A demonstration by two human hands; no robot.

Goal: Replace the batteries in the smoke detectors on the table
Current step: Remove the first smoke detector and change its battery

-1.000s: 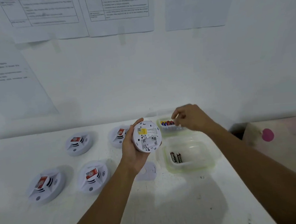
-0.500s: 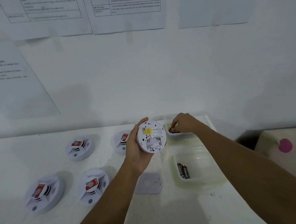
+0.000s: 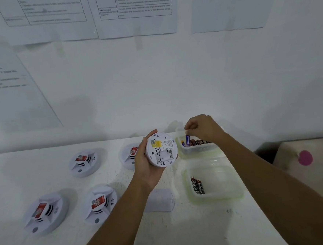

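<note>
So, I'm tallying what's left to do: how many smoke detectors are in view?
5. One detector is in the left hand. Four lie on the table: far left, far middle partly behind that hand, near left, near middle. No others show.

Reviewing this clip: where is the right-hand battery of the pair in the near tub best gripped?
Probably by its two ends, from above. The right-hand battery lies flat against its neighbour, so its long sides are not both free, and the near tub's walls block a sideways approach.

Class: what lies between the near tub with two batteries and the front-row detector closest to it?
A pale flat cover, with the left forearm crossing above it; head view.
</note>
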